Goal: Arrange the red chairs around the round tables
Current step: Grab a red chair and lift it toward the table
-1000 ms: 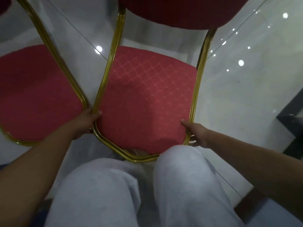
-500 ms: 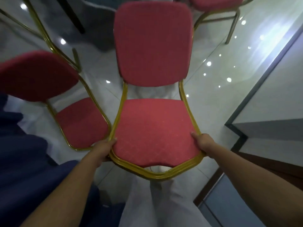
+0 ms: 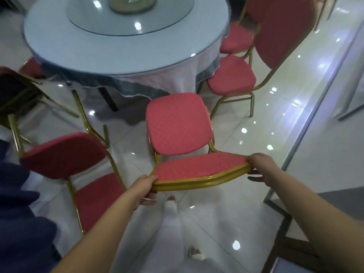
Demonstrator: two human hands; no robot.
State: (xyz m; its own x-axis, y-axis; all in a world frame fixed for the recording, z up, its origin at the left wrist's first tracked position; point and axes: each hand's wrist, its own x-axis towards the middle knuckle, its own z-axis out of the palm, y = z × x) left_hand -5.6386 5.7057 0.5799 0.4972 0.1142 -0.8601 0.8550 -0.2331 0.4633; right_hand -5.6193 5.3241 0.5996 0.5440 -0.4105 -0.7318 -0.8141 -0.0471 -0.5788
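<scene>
I hold a red chair (image 3: pixel 199 169) with a gold frame in front of me, its back facing the round table (image 3: pixel 122 52). My left hand (image 3: pixel 144 187) grips the seat's front left corner. My right hand (image 3: pixel 263 169) grips the front right corner. The chair looks lifted off the floor; its legs are hidden below the seat. The table has a pale cloth and a glass turntable (image 3: pixel 130 14) on top.
A second red chair (image 3: pixel 78 172) stands close on my left. More red chairs (image 3: pixel 232 77) sit by the table's right side. A dark-framed chair (image 3: pixel 17 95) is at far left. A wall edge (image 3: pixel 315 123) runs along the right. The floor is glossy white tile.
I have raised the chair and moved it toward the table, which has come into view. The seat now appears flatter and farther from my body, while both hands keep their grip.
</scene>
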